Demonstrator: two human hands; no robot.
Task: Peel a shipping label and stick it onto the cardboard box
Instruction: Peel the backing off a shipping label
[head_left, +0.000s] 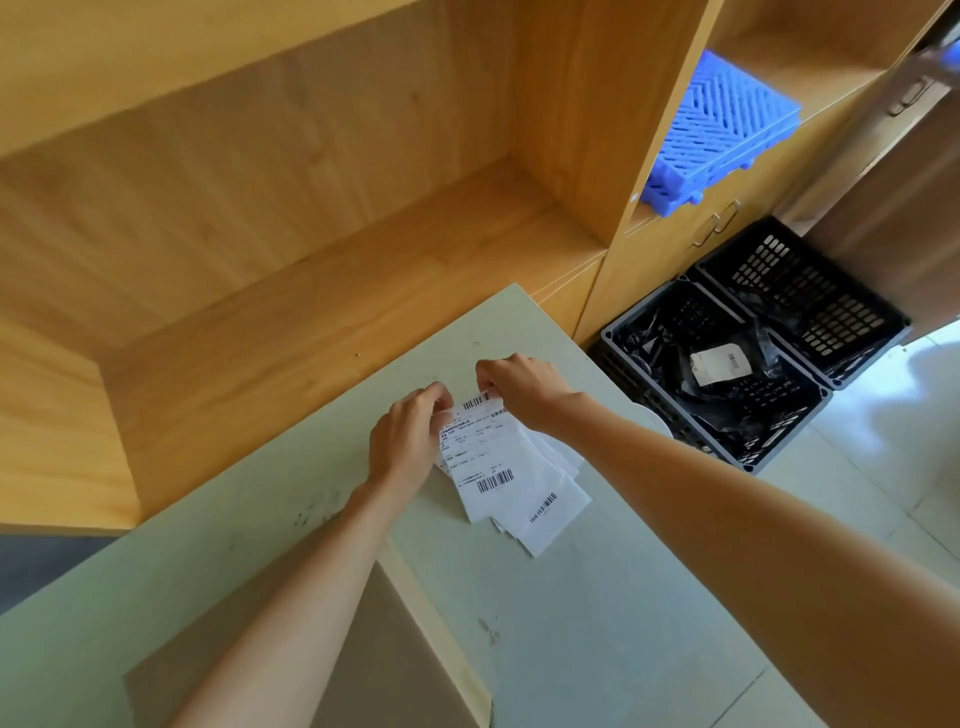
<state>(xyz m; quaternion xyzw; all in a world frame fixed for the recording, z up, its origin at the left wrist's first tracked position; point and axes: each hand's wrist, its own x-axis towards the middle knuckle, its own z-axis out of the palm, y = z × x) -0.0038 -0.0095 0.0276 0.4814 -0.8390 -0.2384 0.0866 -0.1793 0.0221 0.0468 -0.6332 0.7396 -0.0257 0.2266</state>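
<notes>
Fingers (441, 402) of both hands pinch the shipping label's (488, 457) far edge.

We see the cardboard box (395, 649) only in part: the left forearm crosses it and the bottom edge cuts it off. The left hand (408, 441) covers the near-left corner of the top shipping label (480, 452), whose print is too small to read. Lower sheets of the label stack (545, 499) show only as edges.
</notes>
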